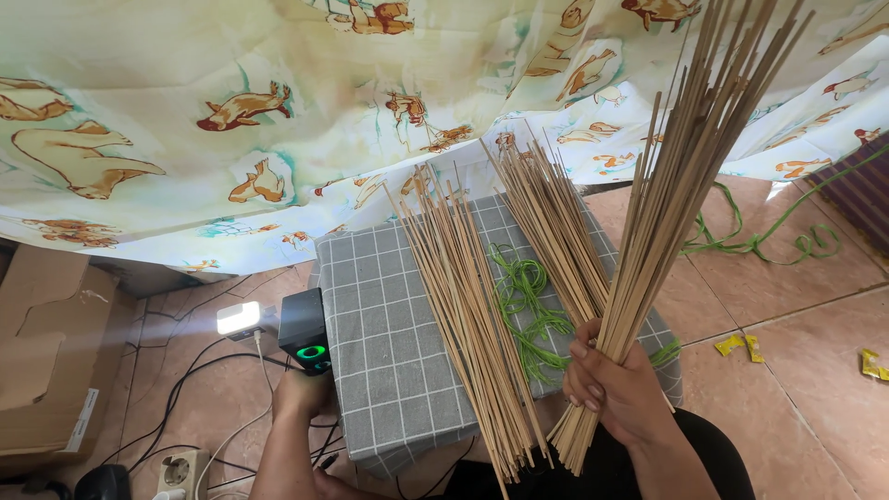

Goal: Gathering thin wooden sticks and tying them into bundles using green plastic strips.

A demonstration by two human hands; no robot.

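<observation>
A thick bundle of thin bamboo sticks stands upright, fanning out above a grey checked cloth. The right hand is closed tight around its lower part. A loosened grip could let sticks slide onto the loose sticks and green string. The left hand touches a small black device; its grip is hidden

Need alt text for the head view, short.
A person's right hand grips a bundle of thin bamboo sticks raised upright over a grey checked cloth, where two more stick piles and green string lie. The left hand reaches a small black device with a green light beside the cloth; a patterned curtain hangs behind.
</observation>
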